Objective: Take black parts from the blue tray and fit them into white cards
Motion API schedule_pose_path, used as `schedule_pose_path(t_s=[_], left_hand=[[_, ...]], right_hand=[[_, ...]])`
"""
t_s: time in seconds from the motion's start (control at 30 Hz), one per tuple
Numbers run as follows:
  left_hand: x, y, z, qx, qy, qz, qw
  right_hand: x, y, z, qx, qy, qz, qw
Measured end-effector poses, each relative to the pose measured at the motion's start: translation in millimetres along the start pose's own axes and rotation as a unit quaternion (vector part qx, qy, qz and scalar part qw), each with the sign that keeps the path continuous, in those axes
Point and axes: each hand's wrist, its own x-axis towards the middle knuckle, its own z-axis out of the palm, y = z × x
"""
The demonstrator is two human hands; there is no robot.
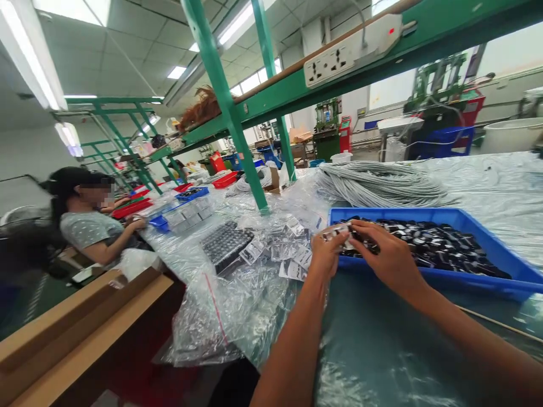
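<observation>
In front of me, over the near left corner of a blue tray (394, 213), both of my hands are close together. My left hand (324, 255) is closed on a small clear plastic bag (338, 230) with printing on it. At the bag's right end my right hand (388, 254) pinches a small black piece (352, 230), partly hidden by the fingers. Many similar black pieces (449, 246) fill the tray. Left of my hands lies a loose pile of small printed clear bags (294, 257).
A black tray of small round pieces (227, 243) and a large clear plastic bag (207, 322) lie left. Coiled grey cable (386, 183) rests behind the blue tray. A green post (237, 135) rises from the bench. A cardboard box (89, 339) and a seated person (91, 226) are further left.
</observation>
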Motion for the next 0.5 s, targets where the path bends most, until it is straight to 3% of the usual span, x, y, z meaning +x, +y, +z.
schedule_pose_path(t_s=[0.1,0.23,0.3,0.37,0.5], left_hand=[[-0.9,-1.4,-3.5,0.053,-0.016,-0.001,0.998],[-2.0,1.1,-4.8,0.217,-0.009,0.054,0.975],[-1.8,5.0,-6.2,0.298,0.043,0.099,0.949],[-0.4,10.4,-10.1,0.340,0.120,0.149,0.921],[3.0,24.1,-22.9,0.360,0.256,0.258,0.859]], right_hand=[[-1.3,4.4,-5.8,0.013,-0.002,0.066,0.998],[1.3,26.3,-15.8,-0.022,-0.105,0.084,0.991],[6.9,38.5,-22.5,-0.081,-0.121,0.043,0.988],[16.2,50.3,-32.0,-0.159,-0.087,0.006,0.983],[28.2,80.4,-62.2,-0.262,-0.042,0.013,0.964]])
